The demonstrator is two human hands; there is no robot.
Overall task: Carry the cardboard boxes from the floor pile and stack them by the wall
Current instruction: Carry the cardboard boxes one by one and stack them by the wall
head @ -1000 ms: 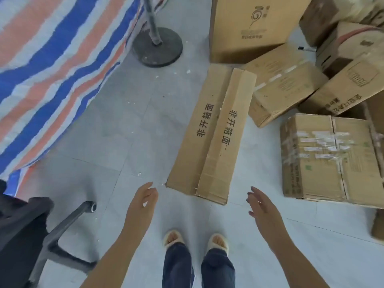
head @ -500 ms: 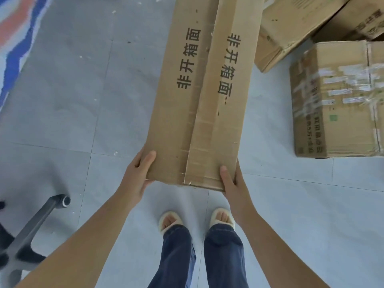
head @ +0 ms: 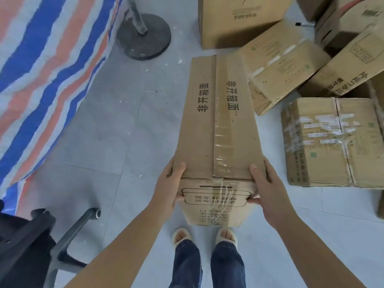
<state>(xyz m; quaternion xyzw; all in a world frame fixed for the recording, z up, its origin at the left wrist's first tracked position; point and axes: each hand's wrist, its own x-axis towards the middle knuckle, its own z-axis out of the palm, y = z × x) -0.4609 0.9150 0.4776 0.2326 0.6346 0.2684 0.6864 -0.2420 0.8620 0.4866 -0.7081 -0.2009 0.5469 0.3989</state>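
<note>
A long narrow cardboard box (head: 216, 125) with black printed characters and clear tape along its top seam is raised at its near end, above my feet. My left hand (head: 169, 187) grips its near left corner, thumb on top and fingers on the end face. My right hand (head: 262, 185) grips the near right corner the same way. Whether the far end touches the floor I cannot tell. The floor pile of cardboard boxes lies to the right: a taped box (head: 330, 142), a tilted box (head: 278, 65) behind it and an upright box (head: 241, 19) at the back.
A striped blue, orange and white tarpaulin (head: 45, 65) covers the left side. A round black stand base (head: 143, 36) sits on the grey tiled floor beyond it. A black office chair (head: 27, 242) with a wheeled leg stands at the lower left. More boxes (head: 353, 28) crowd the upper right.
My hands reached the box's near end, took hold of both corners and lifted it; its near end face now shows. The view has pulled back up from the floor.
</note>
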